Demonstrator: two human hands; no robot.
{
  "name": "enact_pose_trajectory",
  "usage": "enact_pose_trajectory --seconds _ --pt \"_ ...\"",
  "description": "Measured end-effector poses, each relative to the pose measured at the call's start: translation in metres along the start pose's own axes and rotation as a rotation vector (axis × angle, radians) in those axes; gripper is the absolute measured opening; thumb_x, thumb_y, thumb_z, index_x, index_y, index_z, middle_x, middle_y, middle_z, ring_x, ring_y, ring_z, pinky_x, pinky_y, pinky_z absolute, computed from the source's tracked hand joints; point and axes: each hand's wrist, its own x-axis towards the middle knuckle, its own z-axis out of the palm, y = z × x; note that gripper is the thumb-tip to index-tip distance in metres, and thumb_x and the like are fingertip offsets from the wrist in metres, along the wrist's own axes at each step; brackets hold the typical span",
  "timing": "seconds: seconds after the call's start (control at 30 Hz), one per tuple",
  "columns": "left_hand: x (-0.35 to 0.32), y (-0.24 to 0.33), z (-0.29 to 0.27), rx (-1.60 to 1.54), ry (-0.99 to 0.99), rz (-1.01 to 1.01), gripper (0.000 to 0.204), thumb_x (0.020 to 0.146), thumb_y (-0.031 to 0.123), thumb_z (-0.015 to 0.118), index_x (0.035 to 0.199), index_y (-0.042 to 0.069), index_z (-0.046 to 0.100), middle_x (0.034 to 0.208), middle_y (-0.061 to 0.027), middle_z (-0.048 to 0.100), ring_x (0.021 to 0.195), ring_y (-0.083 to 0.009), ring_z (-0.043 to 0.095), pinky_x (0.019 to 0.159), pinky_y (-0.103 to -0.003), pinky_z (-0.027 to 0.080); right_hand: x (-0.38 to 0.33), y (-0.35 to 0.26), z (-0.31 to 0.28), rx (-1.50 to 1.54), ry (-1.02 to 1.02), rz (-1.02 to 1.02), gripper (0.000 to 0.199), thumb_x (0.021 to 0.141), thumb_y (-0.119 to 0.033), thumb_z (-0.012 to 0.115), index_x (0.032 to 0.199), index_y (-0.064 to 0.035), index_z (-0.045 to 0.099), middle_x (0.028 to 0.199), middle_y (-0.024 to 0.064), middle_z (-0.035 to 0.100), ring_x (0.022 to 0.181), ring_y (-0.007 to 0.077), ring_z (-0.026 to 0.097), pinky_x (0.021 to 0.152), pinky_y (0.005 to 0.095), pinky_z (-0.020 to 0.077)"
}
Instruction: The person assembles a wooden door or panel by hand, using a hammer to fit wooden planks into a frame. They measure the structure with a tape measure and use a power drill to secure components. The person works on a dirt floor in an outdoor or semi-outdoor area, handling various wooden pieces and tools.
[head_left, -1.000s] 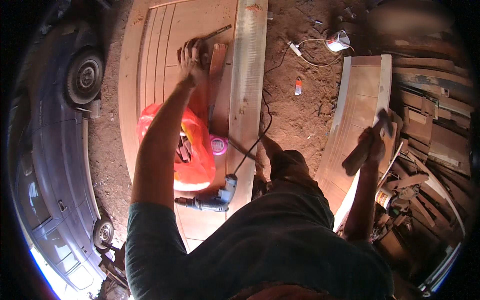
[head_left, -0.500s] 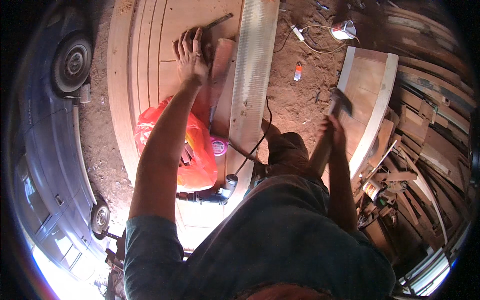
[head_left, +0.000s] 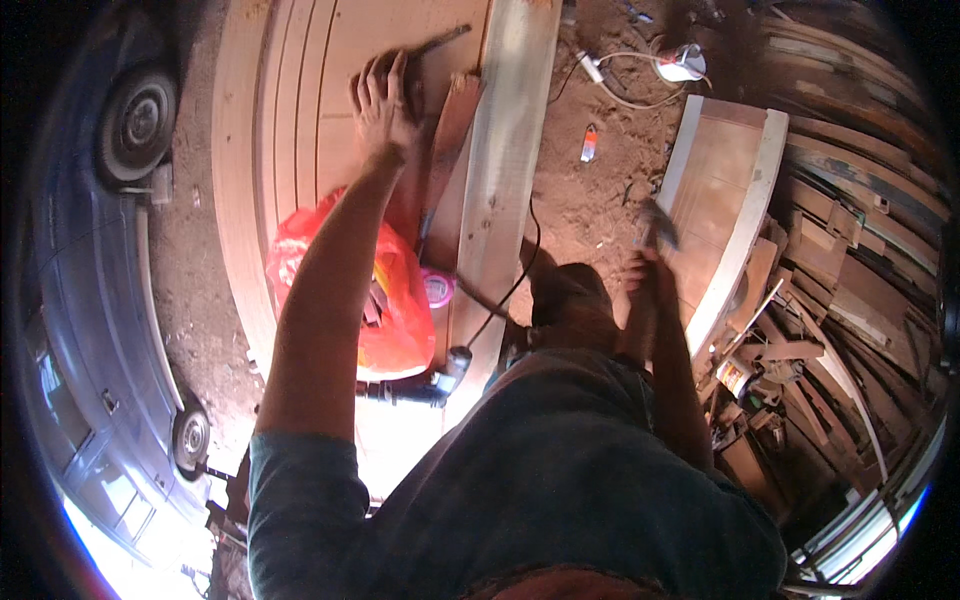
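My left hand (head_left: 385, 118) rests on a pale wooden panel (head_left: 350, 30) with long grooves, its fingers curled over a dark, narrow metal bar (head_left: 440, 41). The bar's far end sticks out to the right; the part under the fingers is hidden. By the wrist, a reddish wood piece (head_left: 453, 125) lies on the panel. Beside my right leg, my right hand (head_left: 648, 272) grips a hammer (head_left: 660, 228) by its handle, the head pointing away from me. Hammer and hand are slightly blurred. An orange-red plastic bag (head_left: 405, 325) with things inside sits beneath my left forearm.
A corded power tool (head_left: 425, 388) and a pink round container (head_left: 437, 288) lie near the bag. A thick pale beam (head_left: 505, 190) runs alongside. Right of me are another panel (head_left: 725, 170) and stacked timber (head_left: 850, 270). A parked vehicle (head_left: 100, 330) stands left.
The hammer in my right hand has moved slightly left and down, toward my body. My left hand stays at nearly the same place on the panel. The whole view has shifted a little.
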Motion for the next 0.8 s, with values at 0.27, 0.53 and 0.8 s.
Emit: enact_pose_trajectory --seconds 0.27,0.53,0.8 --pt "-0.011 -0.014 0.022 0.131 0.017 0.047 0.062 0.091 0.030 0.055 0.149 0.012 0.039 0.141 -0.0145 0.047 0.136 -0.0345 0.039 0.119 -0.047 0.023 0.007 0.092 -0.035 -0.444 0.269 -0.336 0.024 0.100 -0.033 0.055 0.099 -0.0097 0.056 0.083 0.0034 0.062 0.071 0.0197 0.061 0.067 0.0354 0.0536" --pt "-0.003 0.007 -0.023 -0.185 0.113 0.013 0.048 0.092 0.018 0.055 0.136 0.004 0.047 0.134 -0.0191 0.051 0.124 -0.0389 0.046 0.109 -0.050 0.036 -0.009 0.095 0.052 -0.303 0.221 -0.142 0.018 0.102 -0.027 0.053 0.100 -0.0087 0.056 0.079 -0.0010 0.055 0.063 0.0129 0.055 0.057 0.0298 0.0463" --pt "-0.008 -0.018 0.014 -0.254 0.119 -0.050 0.054 0.093 0.030 0.057 0.139 0.005 0.043 0.139 -0.0200 0.047 0.130 -0.0414 0.041 0.112 -0.052 0.031 0.027 0.158 0.073 -0.512 0.172 0.130 0.018 0.099 -0.024 0.057 0.089 -0.0098 0.052 0.073 -0.0013 0.051 0.064 0.0121 0.052 0.063 0.0304 0.0472"
